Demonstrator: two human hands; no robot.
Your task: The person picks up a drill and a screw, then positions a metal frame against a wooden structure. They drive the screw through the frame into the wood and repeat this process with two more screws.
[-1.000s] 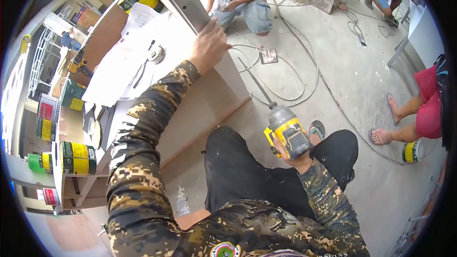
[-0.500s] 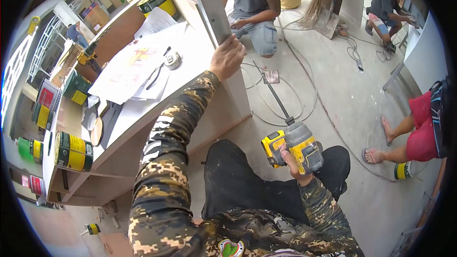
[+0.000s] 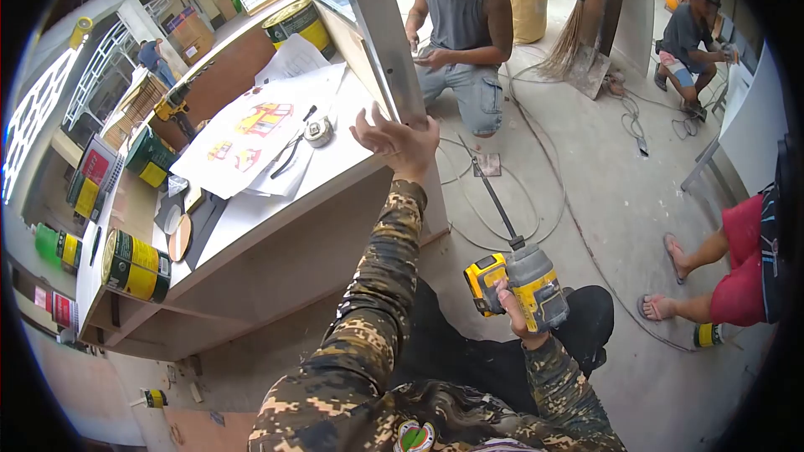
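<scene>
My left hand (image 3: 395, 142) presses against the lower end of an upright metal bar (image 3: 387, 42) at the cabinet's edge; its fingers are spread on the near side. In my right hand (image 3: 517, 311) is a yellow and grey cordless drill (image 3: 536, 289), held low over my lap. A long thin bit (image 3: 492, 192) extends from its chuck, angled away over the floor. Left of my left hand, the white cabinet top (image 3: 331, 159) carries printed paper sheets (image 3: 251, 130), a tape measure (image 3: 318, 131) and a dark pen-like item (image 3: 286, 157).
Paint cans (image 3: 134, 264) stand along the cabinet's left side. Another cordless drill (image 3: 172, 107) rests behind the papers. A person (image 3: 465, 42) kneels beyond the bar, another crouches far right. Cables (image 3: 553, 159) loop over the floor; a broom (image 3: 565, 42) leans near a sack (image 3: 523, 0).
My left hand has gone from gripping the bar with curled fingers to spread fingers at its lower end. The kneeling person's hands have come together. The drill stays in my right hand.
</scene>
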